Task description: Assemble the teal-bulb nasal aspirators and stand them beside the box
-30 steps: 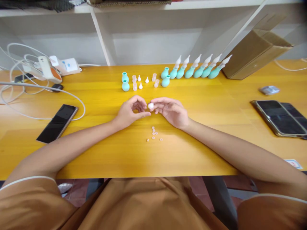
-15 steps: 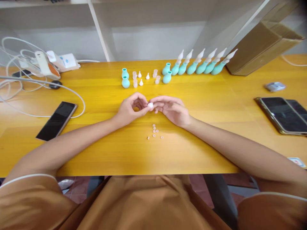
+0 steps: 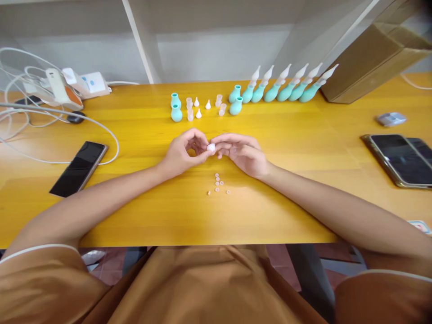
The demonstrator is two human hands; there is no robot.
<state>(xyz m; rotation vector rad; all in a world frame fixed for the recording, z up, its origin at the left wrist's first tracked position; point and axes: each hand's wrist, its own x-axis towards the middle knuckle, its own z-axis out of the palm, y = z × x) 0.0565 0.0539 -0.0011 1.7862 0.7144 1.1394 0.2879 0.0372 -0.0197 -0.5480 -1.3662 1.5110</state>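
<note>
- A yellow wooden table [image 3: 303, 148] is seen carrying everything, with a cardboard box [image 3: 374, 58] at its far right.
- Dark phones are laid flat at the left [image 3: 79, 167] and right [image 3: 398, 159] edges, well apart from the work.
- A row of assembled teal bulb aspirators with white tips [image 3: 290, 85] is lined up at the back; loose teal bulbs [image 3: 176, 112] and small clear parts are set beside them.
- The left hand [image 3: 184, 153] and right hand [image 3: 241, 153] are brought together at the table's middle, fingertips meeting.
- A small white tip piece [image 3: 211, 147] is pinched between both hands just above the table; each hand is closed on it by thumb and fingertips.
- The piece is judged light, soft and somewhat slippery, best gripped at its wider base rather than its narrow end.
- Tiny pale rings [image 3: 218, 183] are scattered near the hands, on the person's side.
</note>
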